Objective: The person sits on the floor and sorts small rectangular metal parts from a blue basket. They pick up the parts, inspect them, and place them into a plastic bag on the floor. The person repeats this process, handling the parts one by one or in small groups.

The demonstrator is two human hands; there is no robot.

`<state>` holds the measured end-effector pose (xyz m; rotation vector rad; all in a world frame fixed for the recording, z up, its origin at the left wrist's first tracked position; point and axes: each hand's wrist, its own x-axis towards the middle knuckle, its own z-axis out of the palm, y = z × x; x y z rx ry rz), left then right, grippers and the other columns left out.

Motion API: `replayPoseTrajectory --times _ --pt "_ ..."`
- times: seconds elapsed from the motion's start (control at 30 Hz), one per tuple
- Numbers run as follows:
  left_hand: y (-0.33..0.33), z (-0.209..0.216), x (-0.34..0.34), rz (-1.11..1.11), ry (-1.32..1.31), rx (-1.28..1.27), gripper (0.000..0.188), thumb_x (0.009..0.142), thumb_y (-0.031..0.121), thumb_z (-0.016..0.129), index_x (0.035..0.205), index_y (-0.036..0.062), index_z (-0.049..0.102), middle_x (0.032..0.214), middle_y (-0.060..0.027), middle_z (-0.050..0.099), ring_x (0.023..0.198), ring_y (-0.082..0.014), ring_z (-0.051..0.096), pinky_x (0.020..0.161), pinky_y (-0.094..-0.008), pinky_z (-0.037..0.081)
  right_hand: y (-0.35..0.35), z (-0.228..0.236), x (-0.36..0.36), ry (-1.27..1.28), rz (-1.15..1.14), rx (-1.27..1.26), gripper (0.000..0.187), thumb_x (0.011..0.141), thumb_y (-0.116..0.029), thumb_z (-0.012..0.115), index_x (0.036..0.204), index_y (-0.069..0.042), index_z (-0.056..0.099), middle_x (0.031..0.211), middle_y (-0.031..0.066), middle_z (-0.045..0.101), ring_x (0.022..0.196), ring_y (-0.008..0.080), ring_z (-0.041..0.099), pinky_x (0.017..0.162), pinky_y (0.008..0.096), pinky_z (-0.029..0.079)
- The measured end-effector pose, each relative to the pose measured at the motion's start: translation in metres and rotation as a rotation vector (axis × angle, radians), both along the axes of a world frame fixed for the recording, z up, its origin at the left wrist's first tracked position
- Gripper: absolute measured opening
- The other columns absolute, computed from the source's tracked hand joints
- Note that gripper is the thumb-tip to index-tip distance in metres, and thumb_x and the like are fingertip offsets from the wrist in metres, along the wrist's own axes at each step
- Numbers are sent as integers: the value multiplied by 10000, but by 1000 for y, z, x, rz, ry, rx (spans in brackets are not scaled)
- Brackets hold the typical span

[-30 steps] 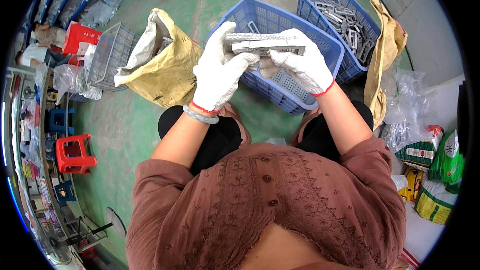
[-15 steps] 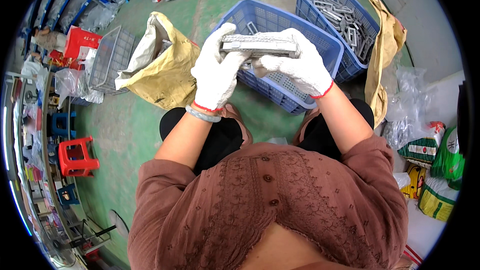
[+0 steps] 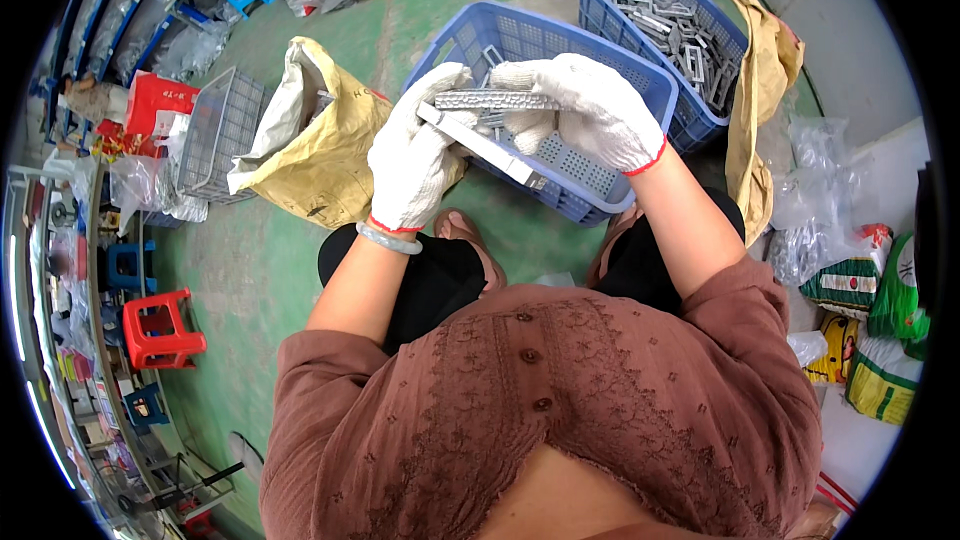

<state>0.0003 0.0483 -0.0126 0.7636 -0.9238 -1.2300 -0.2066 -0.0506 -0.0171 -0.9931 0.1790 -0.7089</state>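
Note:
Over the blue plastic basket (image 3: 560, 195), both white-gloved hands hold grey metal pieces. My left hand (image 3: 410, 165) is closed on the left ends of two: a textured bar-like piece (image 3: 495, 100) lying level, and a smooth, narrow frame-like piece (image 3: 482, 147) below it, slanting down to the right. My right hand (image 3: 608, 112) is closed round the right end of the textured piece, its fingers partly hiding that end. The smooth piece's lower right end hangs free of my right hand. A few similar grey pieces lie inside the basket, partly hidden by my hands.
A second blue basket (image 3: 655, 140) full of grey metal frames stands at the back right, beside a tan sack (image 3: 755, 120). To the left are an open yellow sack (image 3: 325, 170), a grey wire-like crate (image 3: 215, 140) and a red stool (image 3: 165, 330).
The pieces, stacked together before, have come apart: the smooth one now tilts down to the right below the textured one. My left hand has shifted slightly left and down.

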Motion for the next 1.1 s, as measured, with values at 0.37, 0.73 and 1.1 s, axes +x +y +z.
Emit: replayPoseTrajectory --times 0.37,0.73,1.1 --pt "9 16 0 -16 66 121 506 970 61 590 1440 -32 424 1189 -104 621 868 -155 658 723 -258 552 -1 0 -3 11 -291 -407 600 801 81 715 1345 18 470 1414 162 499 1101 252 637 903 370 564" --pt "13 9 -7 273 -425 -45 398 971 84 576 1351 -24 531 1171 -123 656 991 -169 663 820 -272 560 18 0 6 25 -356 -638 817 793 143 541 1539 -76 289 1463 151 437 1168 250 591 848 330 558" --pt "15 1 -8 315 -419 -163 376 992 85 540 1337 -62 508 1243 -197 624 1125 -234 631 973 -332 517 9 -4 4 266 -473 -671 683 808 13 672 1445 -63 437 1273 193 612 1139 248 634 924 357 546"
